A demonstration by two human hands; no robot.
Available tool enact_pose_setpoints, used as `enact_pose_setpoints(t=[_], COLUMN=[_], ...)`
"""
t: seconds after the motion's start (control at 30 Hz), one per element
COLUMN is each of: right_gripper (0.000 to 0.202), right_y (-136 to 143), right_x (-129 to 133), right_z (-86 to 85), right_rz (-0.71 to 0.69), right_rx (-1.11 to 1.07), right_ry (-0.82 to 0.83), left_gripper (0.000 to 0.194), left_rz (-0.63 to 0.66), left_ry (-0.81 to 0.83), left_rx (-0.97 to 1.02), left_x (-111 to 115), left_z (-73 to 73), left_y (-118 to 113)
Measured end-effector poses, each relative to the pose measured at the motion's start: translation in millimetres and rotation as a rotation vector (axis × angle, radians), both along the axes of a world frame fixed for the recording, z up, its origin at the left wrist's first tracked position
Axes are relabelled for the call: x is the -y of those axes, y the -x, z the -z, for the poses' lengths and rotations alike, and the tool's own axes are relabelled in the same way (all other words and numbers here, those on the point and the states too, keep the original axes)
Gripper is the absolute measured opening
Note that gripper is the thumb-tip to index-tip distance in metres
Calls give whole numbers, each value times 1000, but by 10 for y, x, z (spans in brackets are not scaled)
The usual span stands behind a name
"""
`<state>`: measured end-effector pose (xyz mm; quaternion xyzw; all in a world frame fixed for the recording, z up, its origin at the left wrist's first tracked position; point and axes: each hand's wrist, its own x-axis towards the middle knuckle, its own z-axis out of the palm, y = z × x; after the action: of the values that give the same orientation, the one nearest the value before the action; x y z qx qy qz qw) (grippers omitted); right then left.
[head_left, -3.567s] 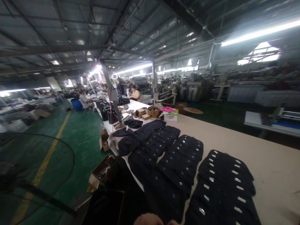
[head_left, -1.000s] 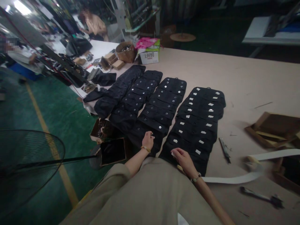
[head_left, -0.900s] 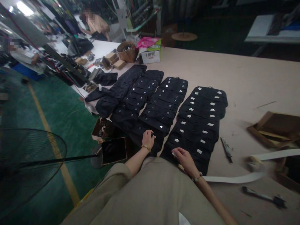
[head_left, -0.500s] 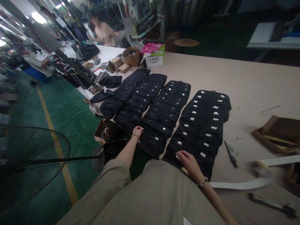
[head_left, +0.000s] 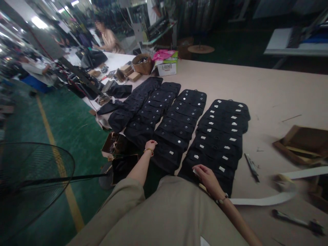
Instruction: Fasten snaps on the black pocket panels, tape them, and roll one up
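Note:
Several black fabric panels lie side by side on the table. My left hand [head_left: 151,145] is closed at the near left edge of a panel with metal rings [head_left: 176,124], pinching a small white piece at its fingertips. On that panel's near end lies one white patch [head_left: 171,152]. Above the near end of the rightmost panel [head_left: 217,136], my right hand [head_left: 205,174] pinches a small white piece. Two rows of white patches run along this panel. A long white strip [head_left: 263,201] stretches from beside my right wrist toward the right.
A cutter-like tool [head_left: 251,167], an open brown box [head_left: 302,145] and a dark tool [head_left: 294,220] are on the right. A basket [head_left: 142,65] and a white-green box [head_left: 166,67] stand at the back. A fan [head_left: 36,181] is at the left; a person [head_left: 109,40] sits beyond.
The view has shifted slightly. Both hands stay in nearly the same places over the panels, each still pinching its white piece.

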<state>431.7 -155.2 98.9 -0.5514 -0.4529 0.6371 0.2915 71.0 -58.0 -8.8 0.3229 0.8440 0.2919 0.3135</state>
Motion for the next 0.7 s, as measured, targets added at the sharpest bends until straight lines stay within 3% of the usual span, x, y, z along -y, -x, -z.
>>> enact_pose_setpoints(t=[0.17,0.33,0.43,0.53,0.63,0.7], right_gripper=[42,44,45,38,36,39], right_y=[19,12,-13,-33,-33,-34], right_x=[5,16,23,28,33,39], right_z=[-35,-59,-86,-175,-318,-401], right_rz=[-2,20,63,101,70,20], right_rx=[23,5,-2,-37,-67,-62], right_ry=[-6,-21,7,-24,-97,-150], left_gripper=[15,34,33,23,28,40], left_rz=[-4,37,256,563,800,860], left_ry=[15,-91,-249,-350,-397,-419], left_rx=[-81,-210,-198,-76,195,431], left_x=[33,176,341,562,810,943], left_z=[-118,-370,-530,-705,-943,-1119], left_y=[-32,-155,-442,-911,-1417,-1682])
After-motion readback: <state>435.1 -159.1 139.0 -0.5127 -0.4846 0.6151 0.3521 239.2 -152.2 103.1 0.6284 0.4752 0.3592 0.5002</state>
